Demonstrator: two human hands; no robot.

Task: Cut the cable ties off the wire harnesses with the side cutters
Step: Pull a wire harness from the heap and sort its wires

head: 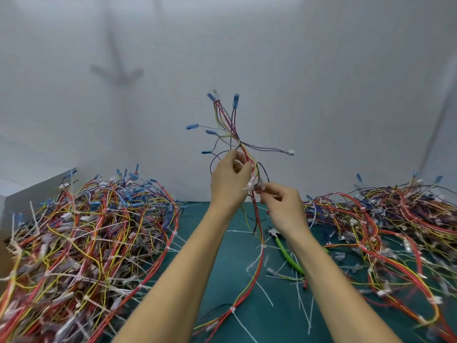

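A wire harness (235,129) of red, yellow and black wires with blue terminals stands upright above the green mat (222,268). My left hand (228,179) grips its bundle near the middle. Just below, my right hand (284,206) pinches a white cable tie (251,185) on the same bundle. The harness's lower end trails down across the mat, with more white ties along it. The side cutters (286,253), green-handled, lie on the mat under my right forearm, partly hidden by it; neither hand holds them.
A large heap of tied harnesses (81,241) fills the left of the mat, another heap (395,231) the right. Cut white tie pieces (304,305) lie scattered between them. A white box edge (37,186) stands at far left; a white wall is behind.
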